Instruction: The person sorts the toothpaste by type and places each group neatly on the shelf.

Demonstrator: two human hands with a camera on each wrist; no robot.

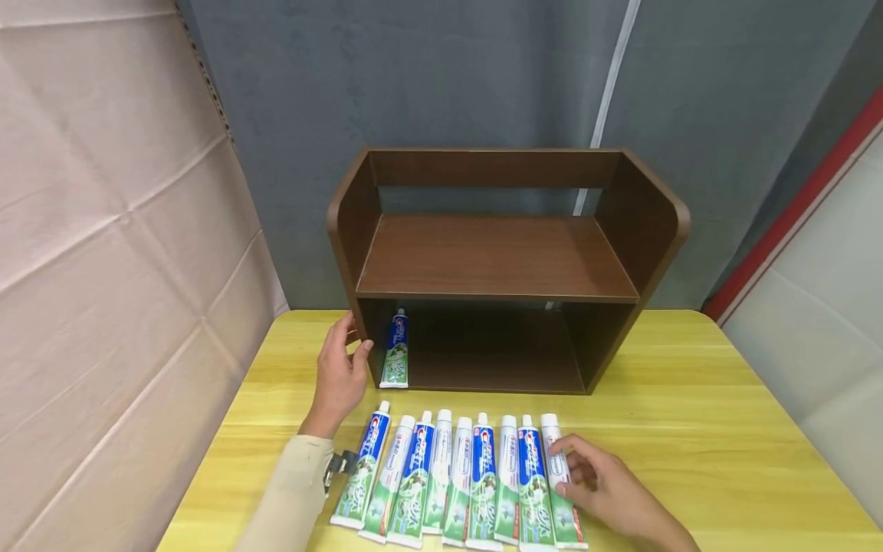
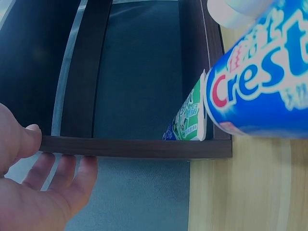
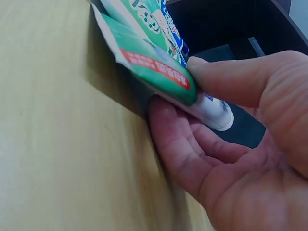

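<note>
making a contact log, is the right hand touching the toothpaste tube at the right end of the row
Touching. In the right wrist view, the right hand has its thumb against the toothpaste tube, fingers curled beneath.

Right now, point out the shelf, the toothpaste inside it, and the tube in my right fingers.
Shelf [image 1: 497,257]: head view, middle of its upper board.
Toothpaste inside [image 1: 396,351]: head view, middle of its printed front.
Held tube [image 3: 155,68]: right wrist view, red band near its flat end.

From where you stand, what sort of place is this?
Probably a makeshift indoor booth for practice or filming, though I can't be sure: a gray curtain hangs behind a yellow table, which holds a small brown shelf and lined-up toothpaste tubes.
</note>
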